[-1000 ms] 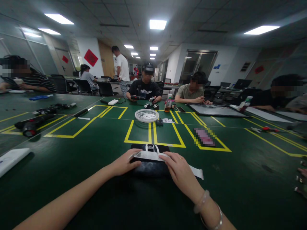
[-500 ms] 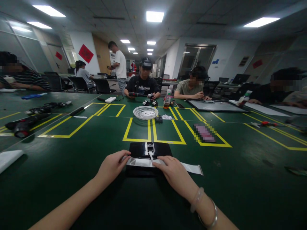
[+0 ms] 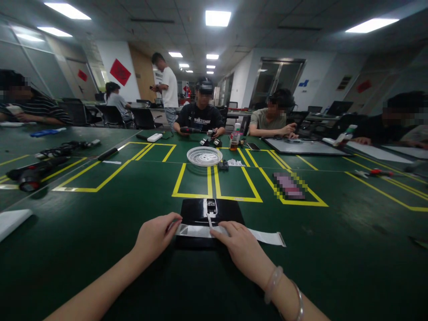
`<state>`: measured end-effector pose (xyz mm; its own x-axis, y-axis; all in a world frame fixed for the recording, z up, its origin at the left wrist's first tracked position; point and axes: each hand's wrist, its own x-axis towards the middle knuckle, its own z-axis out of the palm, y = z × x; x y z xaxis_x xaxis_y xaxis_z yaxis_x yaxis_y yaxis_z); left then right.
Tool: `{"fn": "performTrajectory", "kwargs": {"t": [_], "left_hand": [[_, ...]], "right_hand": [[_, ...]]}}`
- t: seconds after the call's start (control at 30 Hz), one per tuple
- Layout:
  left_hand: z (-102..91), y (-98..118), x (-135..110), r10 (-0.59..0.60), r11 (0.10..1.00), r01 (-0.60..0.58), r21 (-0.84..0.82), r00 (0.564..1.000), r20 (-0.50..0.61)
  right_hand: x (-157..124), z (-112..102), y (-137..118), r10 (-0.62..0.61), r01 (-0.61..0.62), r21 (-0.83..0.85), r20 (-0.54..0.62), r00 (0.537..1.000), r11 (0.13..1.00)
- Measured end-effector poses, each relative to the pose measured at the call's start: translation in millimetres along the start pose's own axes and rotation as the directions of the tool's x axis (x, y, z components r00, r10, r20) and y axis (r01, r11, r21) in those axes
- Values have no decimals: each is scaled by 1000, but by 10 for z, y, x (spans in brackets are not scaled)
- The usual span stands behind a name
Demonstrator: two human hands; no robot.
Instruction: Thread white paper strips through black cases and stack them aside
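A glossy black device [image 3: 230, 209] lies on the green table in front of me, with a small dark socket [image 3: 211, 206] near its far edge. A flat white ribbon cable [image 3: 195, 230] stretches across it and past its right side, and a narrow white strip [image 3: 209, 220] runs from the socket down to the cable. My left hand [image 3: 158, 234] pinches the cable's left end between thumb and fingers. Over the middle of the cable, my right hand [image 3: 242, 243] has its thumb and fingers closed on it, where the strip meets it. The right palm hides part of the device.
Beyond the device stand a white round basket [image 3: 204, 157] and small dark parts [image 3: 223, 165]. A phone [image 3: 289, 185] lies right, inside yellow tape. At left are black tools [image 3: 36, 174] and a white slab [image 3: 15, 221]. Several people sit around the table; one person opposite holds a power tool [image 3: 190, 130].
My right hand has turned slightly, with its thumb a little further left along the cable. The left fingers have eased slightly down and back at the cable's end. The view has shifted a little.
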<state>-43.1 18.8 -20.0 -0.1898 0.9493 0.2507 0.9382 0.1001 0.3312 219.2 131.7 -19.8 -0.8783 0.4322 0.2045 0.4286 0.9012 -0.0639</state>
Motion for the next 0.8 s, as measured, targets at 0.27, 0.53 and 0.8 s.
{"fn": "performTrajectory", "kwargs": {"t": [0.27,0.53,0.8], "left_hand": [[-37,-47,21,-54,998,52,33,997,52],[-61,-33,0,-59,998,57,32,996,68],[-122,78,-59,118,993,-116,20,978,-169]], "right_hand": [[22,-67,-90,58,-57,58,-9,998,997],[9,-25,-59,28,-26,34,-59,998,999],[-7,-56,-42,-2,4,28,-76,997,1000]]}}
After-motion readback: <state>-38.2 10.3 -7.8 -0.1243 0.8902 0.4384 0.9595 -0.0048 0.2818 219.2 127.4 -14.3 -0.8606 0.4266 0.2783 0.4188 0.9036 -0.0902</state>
